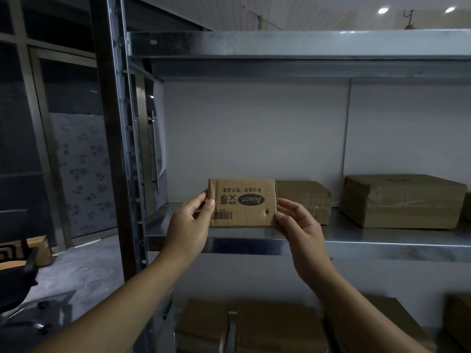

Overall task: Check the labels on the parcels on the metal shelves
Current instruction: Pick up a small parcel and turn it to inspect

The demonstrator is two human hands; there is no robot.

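Dim storeroom light falls on a bay of metal shelving, and the nearest things to me are the person's two bare forearms reaching up and forward from the bottom of the view. Between the arms, low down, several brown parcels [277, 327] sit packed together on the bottom tier. Higher up, the left hand [190, 226] grips the left end of a small cardboard parcel [244, 202], thumb pressed on its front face and fingers curled behind. The right hand [299, 225] pinches the opposite end, thumb at the lower right corner and fingers wrapped round the side. So the parcel stands upright between both hands, at the left part of the middle shelf [356, 240], close to its front lip; whether its base touches the metal I cannot tell. Its printed face is turned toward the person, upside down, with a dark oval logo, a barcode [221, 215] at lower left and a small hole [266, 212] at lower right. Just behind its right end lies a taped parcel [305, 200], and farther right a larger one [402, 202]. Beyond them is a pale wall [254, 136], an upper shelf [280, 44] overhead, and ceiling lights [382, 10]
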